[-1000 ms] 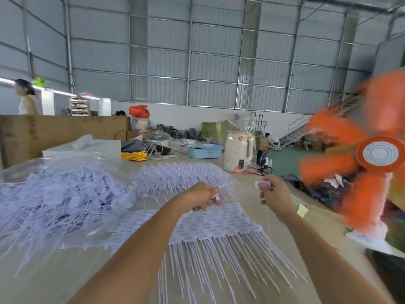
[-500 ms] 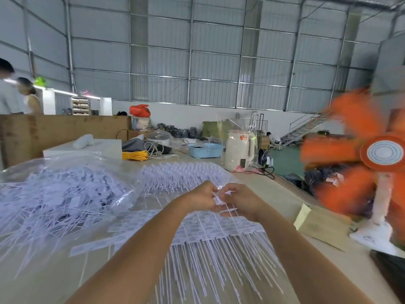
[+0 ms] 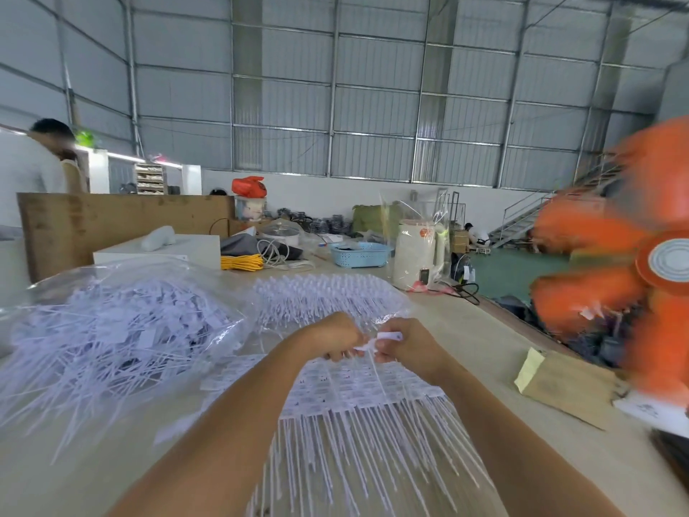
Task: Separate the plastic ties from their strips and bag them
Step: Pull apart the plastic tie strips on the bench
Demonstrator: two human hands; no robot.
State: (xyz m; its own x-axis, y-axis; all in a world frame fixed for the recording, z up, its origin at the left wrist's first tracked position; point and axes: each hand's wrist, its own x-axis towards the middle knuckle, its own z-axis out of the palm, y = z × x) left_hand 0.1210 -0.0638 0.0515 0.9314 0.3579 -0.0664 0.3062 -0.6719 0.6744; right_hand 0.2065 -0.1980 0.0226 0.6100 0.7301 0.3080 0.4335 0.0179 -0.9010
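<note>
Now we are working at the worktop (image 3: 466,322) with both hands raised close together above the sheet of joined ties (image 3: 358,389). Our left hand (image 3: 335,339) is curling its fingers in a grip on the white plastic at the sheet's far edge, and our right hand (image 3: 408,345) is pinching a single white tie (image 3: 387,336) whose flat tag end is sticking out above the knuckles. The thin tail of that tie is hanging down between the hands toward the sheet. The sheet is lying flat just beneath our wrists, its long tails fanning toward us. To the left, a clear plastic bag (image 3: 123,333) is bulging with loose ties, some tails poking out of its near side. Beyond the hands another batch of strips (image 3: 328,296) is resting under clear film. At the right edge an orange fan (image 3: 641,263) is spinning, blurred, near a brown envelope (image 3: 566,389).
</note>
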